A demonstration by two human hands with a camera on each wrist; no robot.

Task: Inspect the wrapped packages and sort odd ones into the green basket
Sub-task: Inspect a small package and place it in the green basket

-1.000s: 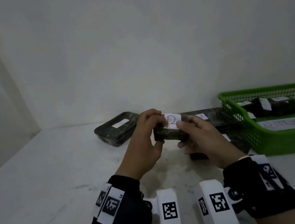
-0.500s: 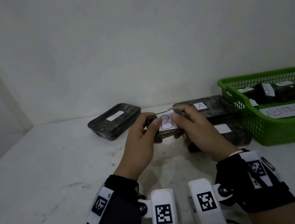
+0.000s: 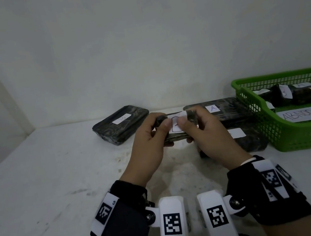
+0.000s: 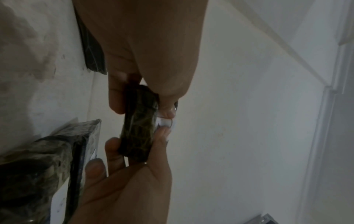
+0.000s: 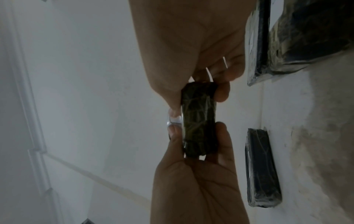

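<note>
Wide white table (image 3: 40,200) fills the lower half of the head view, scuffed and stained in the middle. On the right edge of the frame sits the green basket (image 3: 310,138), and inside it a dark wrapped package (image 3: 300,95) lies at the back, with a white sheet (image 3: 309,114) lettered by hand in front of it.

Left of the basket, a long dark package with an A label (image 3: 228,113) lies flat, and just below it in the picture another package with a white label (image 3: 252,140), partly hidden behind the right hand. Over at centre-left, well apart from those, a third dark package (image 3: 121,125) rests at an angle with its own white label.

Now the action, dead centre: the left hand (image 3: 150,141) and the right hand (image 3: 205,136) hold a small package (image 3: 176,135) up off the table between them. In the wrist views, thumbs press on one face and fingers curl round the other, each hand grasping one end. Both thumbs (image 3: 167,125) meet on its white label (image 3: 176,127), covering most of the marking, so the letter can't be read.
</note>
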